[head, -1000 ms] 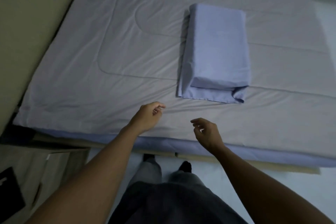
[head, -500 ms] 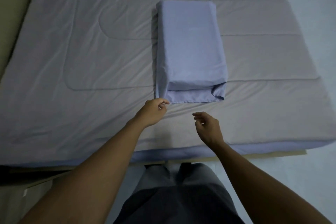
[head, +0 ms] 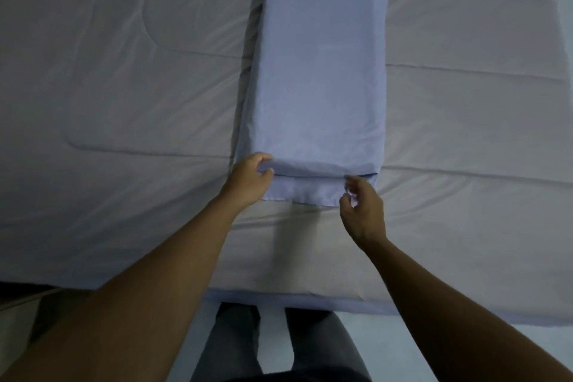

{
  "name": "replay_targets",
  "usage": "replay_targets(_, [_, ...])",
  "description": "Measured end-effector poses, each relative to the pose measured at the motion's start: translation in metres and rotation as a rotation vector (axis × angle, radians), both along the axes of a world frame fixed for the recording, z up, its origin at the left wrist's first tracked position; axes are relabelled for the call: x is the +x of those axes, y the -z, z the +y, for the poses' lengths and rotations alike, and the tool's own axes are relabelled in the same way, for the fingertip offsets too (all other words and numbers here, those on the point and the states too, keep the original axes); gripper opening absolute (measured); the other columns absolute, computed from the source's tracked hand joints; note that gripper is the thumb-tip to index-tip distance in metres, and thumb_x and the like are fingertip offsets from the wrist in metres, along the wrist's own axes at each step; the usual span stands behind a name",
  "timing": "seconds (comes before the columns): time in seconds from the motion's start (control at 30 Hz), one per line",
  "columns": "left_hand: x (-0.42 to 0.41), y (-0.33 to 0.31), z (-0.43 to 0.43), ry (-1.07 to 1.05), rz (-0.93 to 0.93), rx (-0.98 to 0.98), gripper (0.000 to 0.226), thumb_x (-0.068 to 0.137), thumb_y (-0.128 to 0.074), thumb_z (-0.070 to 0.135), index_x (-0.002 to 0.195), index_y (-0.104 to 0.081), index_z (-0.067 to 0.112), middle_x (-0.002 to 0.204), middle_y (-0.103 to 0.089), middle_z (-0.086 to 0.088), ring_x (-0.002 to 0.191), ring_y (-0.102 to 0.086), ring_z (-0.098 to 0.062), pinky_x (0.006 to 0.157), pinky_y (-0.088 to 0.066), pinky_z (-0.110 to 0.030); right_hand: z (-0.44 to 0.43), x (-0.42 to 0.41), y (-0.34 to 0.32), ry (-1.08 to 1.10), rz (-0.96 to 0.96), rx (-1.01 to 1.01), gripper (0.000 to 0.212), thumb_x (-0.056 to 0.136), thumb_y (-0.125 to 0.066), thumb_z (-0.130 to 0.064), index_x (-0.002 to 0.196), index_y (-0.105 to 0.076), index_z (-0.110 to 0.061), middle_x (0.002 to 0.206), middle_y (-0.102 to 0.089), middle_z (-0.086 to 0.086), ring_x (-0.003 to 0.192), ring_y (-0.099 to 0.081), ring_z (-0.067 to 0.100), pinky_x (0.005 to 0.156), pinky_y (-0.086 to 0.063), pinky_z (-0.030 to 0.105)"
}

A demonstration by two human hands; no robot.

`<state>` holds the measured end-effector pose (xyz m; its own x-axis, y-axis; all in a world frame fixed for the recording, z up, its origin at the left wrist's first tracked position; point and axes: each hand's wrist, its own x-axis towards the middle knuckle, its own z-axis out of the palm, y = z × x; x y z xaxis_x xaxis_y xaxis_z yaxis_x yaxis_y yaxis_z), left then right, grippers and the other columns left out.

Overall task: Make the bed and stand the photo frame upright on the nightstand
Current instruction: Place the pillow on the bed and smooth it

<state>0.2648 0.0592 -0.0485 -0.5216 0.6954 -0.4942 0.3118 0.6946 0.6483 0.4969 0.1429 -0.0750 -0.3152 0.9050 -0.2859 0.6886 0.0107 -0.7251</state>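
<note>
**Hands at the near end of the pillow: status and inventory**

The left hand [head: 249, 178] grips the near-left corner of the pillow [head: 316, 80], with its fingers curled over the corner fold. The right hand [head: 361, 206] is at the pillow's near-right corner with its fingers curled. Whether it pinches the fabric or only hovers at it cannot be told.

1. Nearer than the pillow: the bed edge [head: 310, 301], showing a strip of blue sheet, with the person's legs [head: 235, 344] against it.
2. At the pillow's near end: a loose flap [head: 307, 192] of the blue case lies flat on the quilt [head: 124, 87].
3. The pillow lies lengthwise on the quilt, running away from the person.
4. To the left of, right of and beyond the pillow: the quilt is spread flat, with light creases only.

Progress (judged): the quilt is laid out. The pillow probably needs its flap tidied and its final placement. No photo frame or nightstand is in view, so that step cannot be assessed.

Count: two hands, one pillow, one quilt, one bed.
</note>
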Motion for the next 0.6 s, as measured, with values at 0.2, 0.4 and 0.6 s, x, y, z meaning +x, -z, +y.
replay_targets(0.2, [-0.006, 0.03, 0.05, -0.104, 0.08, -0.022, 0.07, 0.091, -0.063, 0.02, 0.152, -0.029, 0.013, 0.155, -0.031, -0.015, 0.142, -0.032, -0.03, 0.118, -0.026, -0.035, 0.071, -0.003, 0.033, 0.149, -0.008, 0.082, 0.051, 0.094, -0.06, -0.02, 0.141, -0.045, -0.009, 0.141, -0.048, 0.01, 0.129, -0.047, 0.022, 0.099, -0.037, 0.021])
replay_targets(0.4, [-0.033, 0.062, 0.084, -0.205, 0.109, -0.03, 0.095, 0.085, -0.069, 0.021, 0.157, -0.008, 0.013, 0.16, -0.021, -0.014, 0.145, -0.025, -0.031, 0.119, -0.023, -0.038, 0.114, -0.008, 0.07, 0.349, 0.002, -0.064, 0.064, 0.093, -0.06, -0.034, 0.149, -0.034, -0.015, 0.15, -0.042, 0.01, 0.136, -0.044, 0.026, 0.112, -0.037, 0.034])
replay_targets(0.6, [-0.047, 0.111, 0.088, -0.382, -0.098, -0.088, 0.116, 0.069, -0.084, 0.033, 0.154, -0.006, 0.017, 0.153, -0.039, -0.005, 0.134, -0.046, -0.024, 0.111, -0.038, -0.033, 0.125, -0.003, 0.115, 0.441, 0.028, -0.343, 0.063, 0.083, -0.057, -0.062, 0.126, -0.06, -0.017, 0.121, -0.065, 0.004, 0.109, -0.062, 0.025, 0.095, -0.053, 0.045])
